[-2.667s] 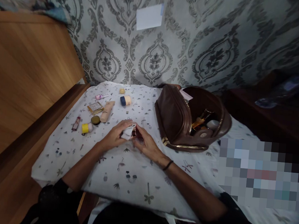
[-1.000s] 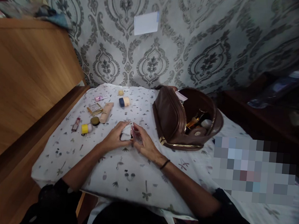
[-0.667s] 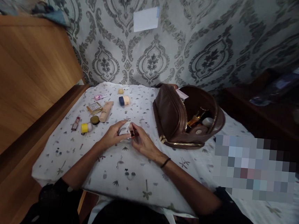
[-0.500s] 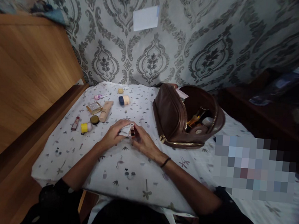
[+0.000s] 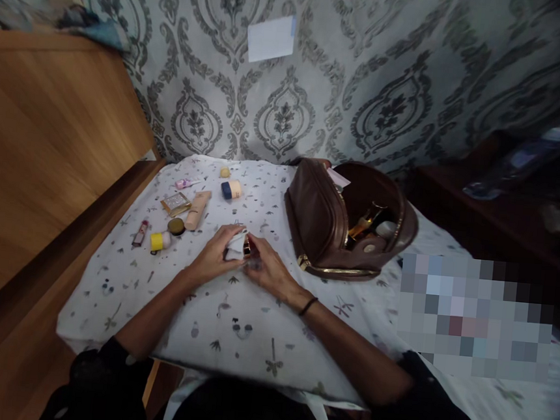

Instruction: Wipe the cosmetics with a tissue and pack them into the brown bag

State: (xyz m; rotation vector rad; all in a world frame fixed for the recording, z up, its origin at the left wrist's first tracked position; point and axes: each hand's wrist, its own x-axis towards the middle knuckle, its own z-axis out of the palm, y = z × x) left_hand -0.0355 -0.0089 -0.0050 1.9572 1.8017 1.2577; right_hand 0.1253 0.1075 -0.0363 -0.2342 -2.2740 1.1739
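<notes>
My left hand (image 5: 216, 255) is closed round a crumpled white wipe or cloth (image 5: 235, 246). Pressed against it is a small cosmetic item with a dark, shiny gold-toned end (image 5: 247, 246), which the fingers of my right hand (image 5: 268, 266) grip. Its exact kind is mostly hidden between the hands. Left of them on the patterned white cover lie a beige tube (image 5: 197, 210), a round gold-lidded jar (image 5: 176, 226), a yellow-capped container (image 5: 160, 241) and a glittery compact (image 5: 176, 203). An open brown cosmetic bag (image 5: 316, 213) stands to the right, with several items inside.
A navy-and-beige container (image 5: 231, 189), a small yellowish round piece (image 5: 225, 172), a pink tube (image 5: 187, 183) and a lip gloss tube (image 5: 141, 233) lie farther out. A wooden panel (image 5: 64, 99) borders the left; a plastic bottle (image 5: 522, 162) lies at right. Part of the right side is pixelated.
My hands stay together in about the same spot, with the white cloth shifting slightly round the small item. The view has moved a little; the things on the cover lie unchanged.
</notes>
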